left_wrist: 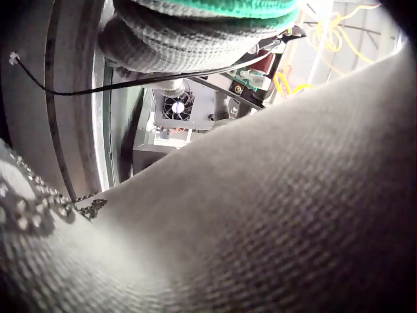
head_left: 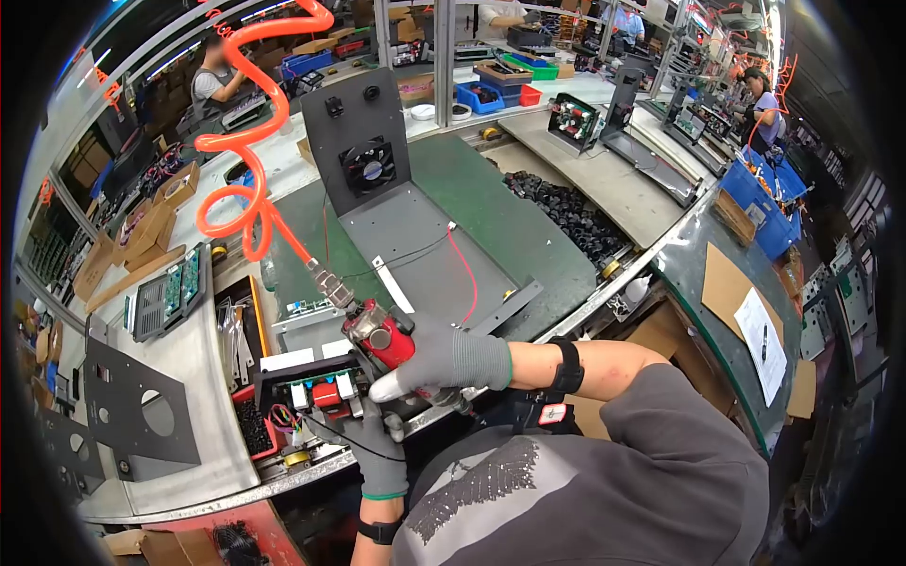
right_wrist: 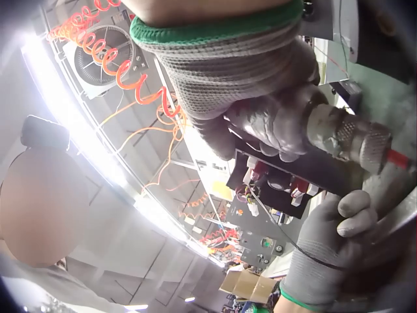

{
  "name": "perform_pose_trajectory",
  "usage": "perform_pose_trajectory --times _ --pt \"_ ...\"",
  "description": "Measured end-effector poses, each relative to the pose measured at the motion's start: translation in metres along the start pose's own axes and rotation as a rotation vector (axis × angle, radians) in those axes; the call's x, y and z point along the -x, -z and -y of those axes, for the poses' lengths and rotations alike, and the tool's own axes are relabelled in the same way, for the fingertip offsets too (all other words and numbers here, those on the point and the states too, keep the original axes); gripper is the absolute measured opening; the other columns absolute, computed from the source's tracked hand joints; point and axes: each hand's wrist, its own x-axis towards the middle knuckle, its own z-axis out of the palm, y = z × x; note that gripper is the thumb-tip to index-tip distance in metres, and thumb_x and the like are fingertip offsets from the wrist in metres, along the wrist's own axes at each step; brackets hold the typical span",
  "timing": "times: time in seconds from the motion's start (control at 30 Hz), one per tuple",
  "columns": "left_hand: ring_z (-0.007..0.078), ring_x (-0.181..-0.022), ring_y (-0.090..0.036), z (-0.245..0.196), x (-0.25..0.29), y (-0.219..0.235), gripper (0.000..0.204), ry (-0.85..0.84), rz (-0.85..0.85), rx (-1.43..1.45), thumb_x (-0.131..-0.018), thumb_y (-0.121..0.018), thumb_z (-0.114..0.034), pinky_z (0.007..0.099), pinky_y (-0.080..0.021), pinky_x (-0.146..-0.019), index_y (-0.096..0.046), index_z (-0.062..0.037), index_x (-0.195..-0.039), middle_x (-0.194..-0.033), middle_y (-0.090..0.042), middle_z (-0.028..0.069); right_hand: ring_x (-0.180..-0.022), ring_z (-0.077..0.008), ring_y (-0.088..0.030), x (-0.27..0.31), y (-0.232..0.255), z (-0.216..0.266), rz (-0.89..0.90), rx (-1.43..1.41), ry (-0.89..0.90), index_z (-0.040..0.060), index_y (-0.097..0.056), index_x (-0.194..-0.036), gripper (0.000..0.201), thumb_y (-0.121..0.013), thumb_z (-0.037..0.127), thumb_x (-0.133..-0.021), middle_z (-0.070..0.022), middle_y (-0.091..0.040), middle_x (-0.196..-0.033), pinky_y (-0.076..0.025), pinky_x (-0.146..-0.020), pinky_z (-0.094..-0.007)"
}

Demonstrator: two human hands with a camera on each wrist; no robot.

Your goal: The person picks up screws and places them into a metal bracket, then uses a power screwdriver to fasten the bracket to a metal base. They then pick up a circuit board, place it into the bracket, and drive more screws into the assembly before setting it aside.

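Observation:
My gloved right hand (head_left: 425, 357) grips a red air tool (head_left: 385, 338), whose metal fitting joins an orange coiled hose (head_left: 316, 269). The tool's working tip is hidden. Just under it lies an open black housing (head_left: 274, 387) with red and white electronic components (head_left: 327, 394) inside. At the housing's near edge, my gloved left hand (head_left: 379, 455) holds on with bent fingers, seen also as a left hand (right_wrist: 319, 251) in the right wrist view. A thin black cable (right_wrist: 287, 238) runs from the housing across that hand. In the left wrist view, glove fabric hides most of the work.
Behind the housing stands a grey metal chassis (head_left: 425, 255) with a fan (head_left: 368, 167), on a green mat (head_left: 547, 236). Left are a perforated metal plate (head_left: 142, 406), a circuit-board unit (head_left: 170, 294) and a red screw bin (head_left: 269, 429). A roller track with black parts (head_left: 566, 222) runs beyond.

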Motion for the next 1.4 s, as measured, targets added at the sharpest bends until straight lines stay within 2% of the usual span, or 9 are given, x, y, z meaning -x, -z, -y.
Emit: perform_pose_trajectory --times 0.23,0.47,0.53,0.6,0.73,0.83,1.07,1.23,1.4 --pt "0.0118 -0.044 -0.054 -0.027 0.011 0.026 0.019 0.049 0.158 -0.326 -0.097 -0.056 -0.013 0.0240 -0.040 -0.039 -0.052 -0.0001 -0.111 -0.059 -0.062 0.0076 -0.057 -0.0095 -0.059 0.009 0.002 0.015 -0.004 0.157 -0.005 0.0052 -0.058 -0.103 0.042 -0.083 0.020 -0.074 -0.0033 -0.062 -0.075 -0.049 -0.049 -0.0262" --pt "0.0064 -0.063 -0.058 -0.110 0.046 0.104 0.035 0.265 0.265 -0.903 -0.085 -0.072 -0.020 0.0212 -0.044 -0.051 -0.067 -0.0032 -0.116 -0.092 -0.070 0.0042 -0.060 -0.0046 -0.055 0.015 0.003 -0.009 -0.047 0.070 -0.081 0.0079 -0.052 -0.127 0.058 -0.078 0.013 -0.076 0.0009 -0.061 -0.084 -0.044 -0.049 -0.0199" --pt "0.0110 -0.062 -0.058 -0.118 0.051 0.111 0.052 -0.149 -0.047 -0.963 -0.075 -0.082 -0.019 0.0296 -0.048 -0.059 -0.064 -0.0014 -0.120 -0.081 -0.067 0.0045 -0.064 -0.0045 -0.054 0.013 0.007 -0.019 -0.036 0.090 -0.132 0.0083 -0.052 -0.131 0.059 -0.075 0.012 -0.077 0.0007 -0.059 -0.083 -0.043 -0.052 -0.0214" --pt "0.0141 -0.075 -0.061 -0.134 0.052 0.076 0.072 -0.492 -0.110 -0.715 -0.069 -0.086 -0.023 0.0300 -0.051 -0.070 -0.056 -0.0021 -0.131 -0.106 -0.067 0.0115 -0.053 -0.0052 -0.050 0.013 0.009 -0.022 -0.042 0.044 -0.167 0.0048 -0.059 -0.117 0.051 -0.083 0.017 -0.074 0.0013 -0.056 -0.073 -0.043 -0.046 -0.0223" --pt "0.0194 -0.098 -0.063 -0.133 0.031 0.045 0.083 -0.324 0.126 -0.832 -0.069 -0.087 -0.028 0.0318 -0.051 -0.087 -0.049 -0.0020 -0.139 -0.127 -0.060 0.0160 -0.056 -0.0088 -0.055 0.020 0.006 -0.006 -0.060 0.130 -0.082 0.0047 -0.055 -0.124 0.061 -0.084 0.015 -0.071 -0.0030 -0.061 -0.089 -0.047 -0.048 -0.0247" --pt "0.0265 -0.121 -0.059 -0.110 0.010 0.040 0.086 -0.542 0.179 -0.805 -0.066 -0.089 -0.031 0.0368 -0.047 -0.102 -0.050 -0.0014 -0.137 -0.128 -0.060 0.0180 -0.059 -0.0124 -0.061 0.019 0.017 -0.010 -0.004 -0.023 -0.011 0.0048 -0.053 -0.126 0.060 -0.081 0.012 -0.074 -0.0059 -0.062 -0.094 -0.052 -0.052 -0.0269" --pt "0.0234 -0.118 -0.059 -0.127 0.015 0.050 0.099 -0.351 0.254 -0.735 -0.058 -0.094 -0.030 0.0348 -0.047 -0.100 -0.047 0.0001 -0.140 -0.132 -0.059 0.0143 -0.060 -0.0152 -0.065 -0.015 0.048 0.033 0.037 -0.039 -0.257 0.0052 -0.055 -0.118 0.044 -0.074 0.025 -0.083 -0.0063 -0.063 -0.078 -0.054 -0.050 -0.0306" --pt "0.0070 -0.075 -0.057 -0.153 -0.001 0.060 0.043 -0.258 0.094 -0.511 -0.090 -0.057 -0.013 0.0221 -0.049 -0.071 -0.056 -0.0030 -0.132 -0.116 -0.065 0.0064 -0.063 -0.0163 -0.066 -0.064 0.054 0.023 0.075 -0.096 -0.344 0.0049 -0.054 -0.095 0.031 -0.076 0.023 -0.083 -0.0064 -0.061 -0.077 -0.057 -0.050 -0.0302" --pt "0.0124 -0.067 -0.059 -0.136 -0.090 0.080 0.034 -0.210 -0.015 -0.819 -0.091 -0.064 -0.031 0.0283 -0.048 -0.063 -0.068 -0.0025 -0.111 -0.088 -0.069 0.0065 -0.064 -0.0161 -0.066 -0.091 0.054 0.016 0.166 -0.068 -0.409 0.0032 -0.054 -0.095 0.029 -0.075 0.021 -0.084 -0.0061 -0.061 -0.078 -0.061 -0.053 -0.0313"
